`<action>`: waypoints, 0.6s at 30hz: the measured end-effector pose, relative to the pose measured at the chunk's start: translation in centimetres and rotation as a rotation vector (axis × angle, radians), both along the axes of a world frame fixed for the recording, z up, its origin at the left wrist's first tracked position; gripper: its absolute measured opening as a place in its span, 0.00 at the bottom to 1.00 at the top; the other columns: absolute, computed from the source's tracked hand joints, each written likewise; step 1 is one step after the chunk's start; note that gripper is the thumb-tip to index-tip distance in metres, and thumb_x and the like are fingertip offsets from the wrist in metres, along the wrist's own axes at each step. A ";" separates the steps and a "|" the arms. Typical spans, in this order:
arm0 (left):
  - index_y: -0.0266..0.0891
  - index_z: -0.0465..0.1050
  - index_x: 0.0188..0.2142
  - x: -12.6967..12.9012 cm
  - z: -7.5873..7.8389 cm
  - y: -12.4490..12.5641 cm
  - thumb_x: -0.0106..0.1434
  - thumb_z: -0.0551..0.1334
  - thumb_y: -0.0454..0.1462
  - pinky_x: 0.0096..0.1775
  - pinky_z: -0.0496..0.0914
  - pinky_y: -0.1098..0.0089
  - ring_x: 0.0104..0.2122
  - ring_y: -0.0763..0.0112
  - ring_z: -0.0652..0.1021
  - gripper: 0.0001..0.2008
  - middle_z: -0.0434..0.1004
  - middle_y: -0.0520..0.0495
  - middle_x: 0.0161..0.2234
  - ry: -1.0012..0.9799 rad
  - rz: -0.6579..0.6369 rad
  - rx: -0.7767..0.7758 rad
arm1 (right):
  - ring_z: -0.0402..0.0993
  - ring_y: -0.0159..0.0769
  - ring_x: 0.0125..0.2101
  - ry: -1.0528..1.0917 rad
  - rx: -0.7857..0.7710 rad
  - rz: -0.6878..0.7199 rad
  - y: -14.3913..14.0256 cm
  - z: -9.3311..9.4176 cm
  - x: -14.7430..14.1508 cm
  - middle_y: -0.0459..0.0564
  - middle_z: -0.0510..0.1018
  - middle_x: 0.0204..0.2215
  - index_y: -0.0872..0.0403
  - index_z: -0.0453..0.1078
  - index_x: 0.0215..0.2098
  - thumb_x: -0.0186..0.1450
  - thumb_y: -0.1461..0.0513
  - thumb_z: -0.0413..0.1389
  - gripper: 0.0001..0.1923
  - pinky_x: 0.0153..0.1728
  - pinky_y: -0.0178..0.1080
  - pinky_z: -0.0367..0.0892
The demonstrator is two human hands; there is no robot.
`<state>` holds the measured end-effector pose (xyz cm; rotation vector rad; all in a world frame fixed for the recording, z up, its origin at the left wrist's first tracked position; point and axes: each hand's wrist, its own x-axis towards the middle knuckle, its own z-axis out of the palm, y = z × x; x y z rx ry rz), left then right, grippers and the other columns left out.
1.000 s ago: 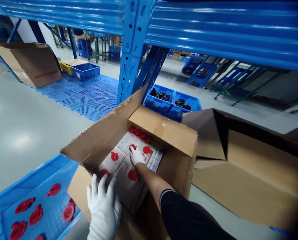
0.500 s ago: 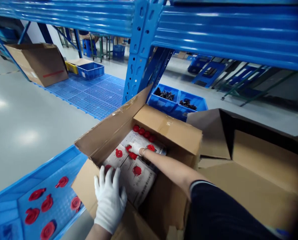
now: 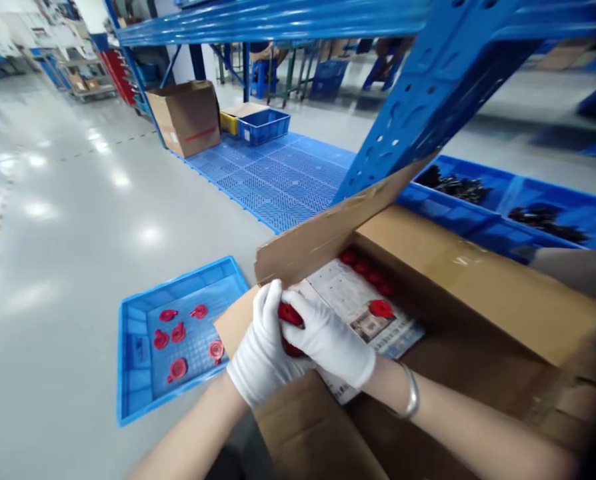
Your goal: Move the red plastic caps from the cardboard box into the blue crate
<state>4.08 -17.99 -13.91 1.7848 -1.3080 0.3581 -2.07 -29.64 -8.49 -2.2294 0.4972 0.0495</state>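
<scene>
Over the box (image 3: 428, 267), both hands' fingers (image 3: 298, 303) clasp a red part (image 3: 289, 315).

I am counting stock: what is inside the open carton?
In the carton lie a printed sheet, one red part on it and a row of red parts behind. Below the sheet is hidden.
</scene>
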 end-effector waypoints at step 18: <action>0.33 0.67 0.51 15.0 -13.8 17.5 0.51 0.71 0.36 0.52 0.70 0.60 0.46 0.61 0.75 0.29 0.72 0.40 0.47 0.956 0.671 0.282 | 0.53 0.25 0.59 -0.159 -0.655 0.436 6.6 -7.6 4.2 0.39 0.59 0.57 0.38 0.61 0.56 0.66 0.52 0.40 0.21 0.67 0.45 0.52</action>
